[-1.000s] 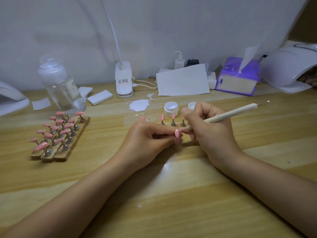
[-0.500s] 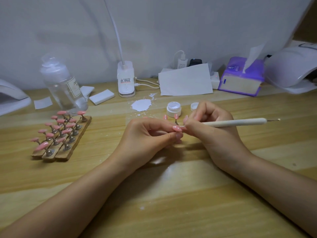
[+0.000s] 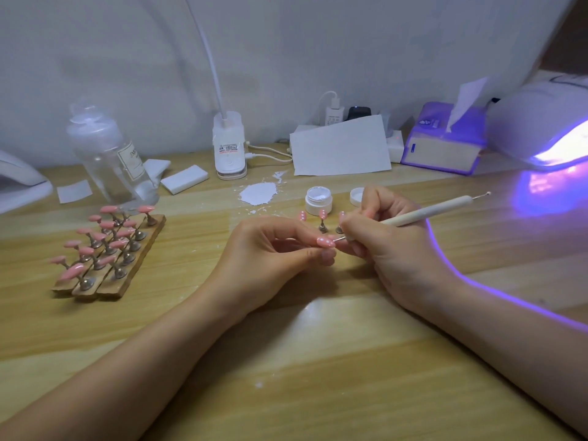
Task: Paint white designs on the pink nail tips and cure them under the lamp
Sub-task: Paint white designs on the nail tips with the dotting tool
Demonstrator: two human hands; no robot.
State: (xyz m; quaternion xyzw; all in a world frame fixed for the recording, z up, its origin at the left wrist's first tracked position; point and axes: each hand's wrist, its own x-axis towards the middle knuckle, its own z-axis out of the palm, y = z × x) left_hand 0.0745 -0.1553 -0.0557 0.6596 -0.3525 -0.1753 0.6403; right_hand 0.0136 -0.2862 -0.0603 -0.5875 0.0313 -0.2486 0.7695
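Dotting is under way at centre frame: the left hand pinches a pink nail tip while the right hand grips the dotting pen, its point touching the tip; next likely needs curing under the lit lamp at upper right

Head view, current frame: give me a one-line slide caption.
Left hand pinches a pink nail tip while the right hand dots it white with a dotting pen; curing lamp glows violet.
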